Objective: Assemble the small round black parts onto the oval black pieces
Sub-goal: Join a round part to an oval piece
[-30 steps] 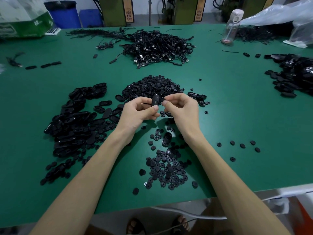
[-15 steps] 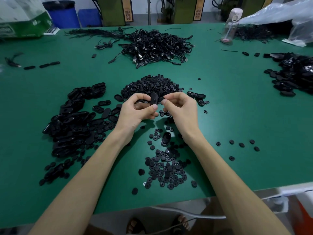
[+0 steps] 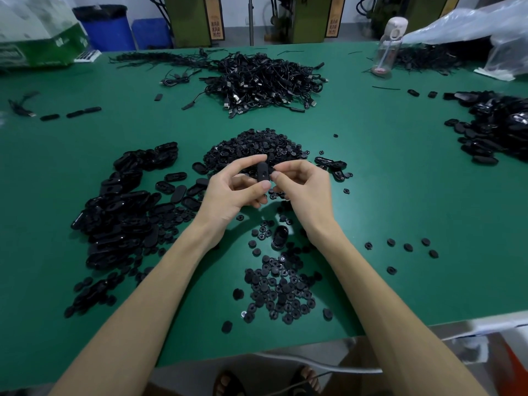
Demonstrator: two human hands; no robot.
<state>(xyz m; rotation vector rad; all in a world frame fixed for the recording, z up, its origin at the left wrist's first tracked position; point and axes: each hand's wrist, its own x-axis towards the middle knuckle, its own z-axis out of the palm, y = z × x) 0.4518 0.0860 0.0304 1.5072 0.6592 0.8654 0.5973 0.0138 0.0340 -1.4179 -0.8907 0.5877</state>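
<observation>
An oval black piece (image 3: 262,172) stands upright above the green table (image 3: 385,181), pinched between thumb and forefinger of my left hand (image 3: 233,192). My right hand (image 3: 303,185) meets it from the right, fingertips curled against its edge; whether they hold a small round part is hidden. A heap of small round black parts (image 3: 257,147) lies just behind my hands. More round parts (image 3: 281,290) are scattered near the front edge. A pile of oval pieces (image 3: 120,212) spreads at the left. One oval piece (image 3: 279,238) lies between my wrists.
A tangle of black cables (image 3: 265,81) fills the far middle. Another pile of black pieces (image 3: 497,124) sits at the right, with a clear bottle (image 3: 388,45) and plastic bags (image 3: 485,30) behind. A green box (image 3: 37,44) stands far left. Loose round parts (image 3: 408,247) dot the right front.
Both hands have shifted slightly away from me with the oval piece, and my left forefinger now arches higher over its top. My right fingertips stay against it.
</observation>
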